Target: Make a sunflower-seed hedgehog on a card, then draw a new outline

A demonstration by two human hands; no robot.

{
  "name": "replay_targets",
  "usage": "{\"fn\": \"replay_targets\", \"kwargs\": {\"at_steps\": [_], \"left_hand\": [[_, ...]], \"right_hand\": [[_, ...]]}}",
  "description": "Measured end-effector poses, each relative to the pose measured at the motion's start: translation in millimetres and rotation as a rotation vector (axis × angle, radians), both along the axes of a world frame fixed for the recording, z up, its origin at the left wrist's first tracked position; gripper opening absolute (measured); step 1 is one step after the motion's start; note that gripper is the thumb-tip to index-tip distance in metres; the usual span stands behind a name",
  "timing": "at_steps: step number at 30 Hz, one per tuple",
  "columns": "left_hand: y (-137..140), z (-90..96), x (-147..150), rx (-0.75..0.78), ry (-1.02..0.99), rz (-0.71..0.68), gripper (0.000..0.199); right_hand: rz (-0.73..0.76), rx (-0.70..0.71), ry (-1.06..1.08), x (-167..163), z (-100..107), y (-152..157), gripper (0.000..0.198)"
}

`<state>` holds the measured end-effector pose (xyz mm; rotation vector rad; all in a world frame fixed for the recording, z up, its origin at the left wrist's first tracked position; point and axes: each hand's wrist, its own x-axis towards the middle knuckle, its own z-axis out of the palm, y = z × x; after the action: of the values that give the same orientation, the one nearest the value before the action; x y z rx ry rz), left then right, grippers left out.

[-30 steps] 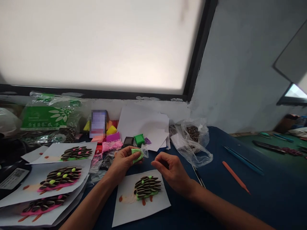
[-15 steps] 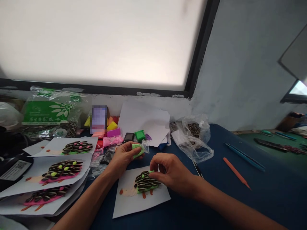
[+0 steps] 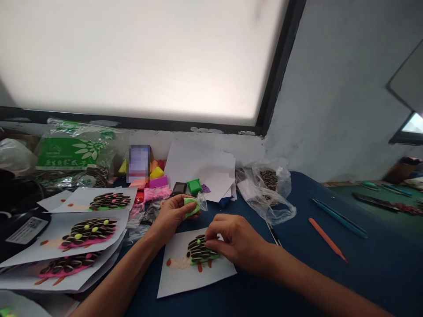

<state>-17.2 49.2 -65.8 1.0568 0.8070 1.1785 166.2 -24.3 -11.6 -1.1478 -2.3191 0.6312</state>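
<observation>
Your green clay [image 3: 191, 208] is above the paper [image 3: 181, 284], at 12 o'clock. It looks light, soft and easy to squash, so hold it gently by its edge. Your left hand [image 3: 173, 213] pinches it between thumb and fingers. Your right hand [image 3: 233, 240] is at 2 o'clock on the striped seeds [image 3: 198, 254], thumb and pointer close together; I can't tell if they pinch anything.

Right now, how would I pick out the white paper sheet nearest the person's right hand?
On the dark blue tabletop, at the lower middle of the view, look beneath the bare right hand. The white paper sheet there bears a dark figure of striped seeds on a light-green base. Unlike the white paper sheets stacked to the left, it lies alone.
</observation>
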Motion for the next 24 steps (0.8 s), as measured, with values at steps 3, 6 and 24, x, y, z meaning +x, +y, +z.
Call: {"fn": "replay_targets", "kwargs": {"at_steps": [3,6,24], "left_hand": [[0.6,-0.8,0.0,0.003,-0.005,0.002,0.032],[0.9,-0.6,0.4,-0.006,-0.015,0.004,0.033],[-0.8,2.2,1.5,-0.015,-0.024,0.005,0.035]], "right_hand": [[0.035,0.018,0.003,0.1,-3.6,-0.5,0.015],[0.045,0.004,0.004,-0.3,-6.9,-1.4,0.017],[0.039,0.104,-0.119,-0.9,-15.5,-1.2,0.009]]}}
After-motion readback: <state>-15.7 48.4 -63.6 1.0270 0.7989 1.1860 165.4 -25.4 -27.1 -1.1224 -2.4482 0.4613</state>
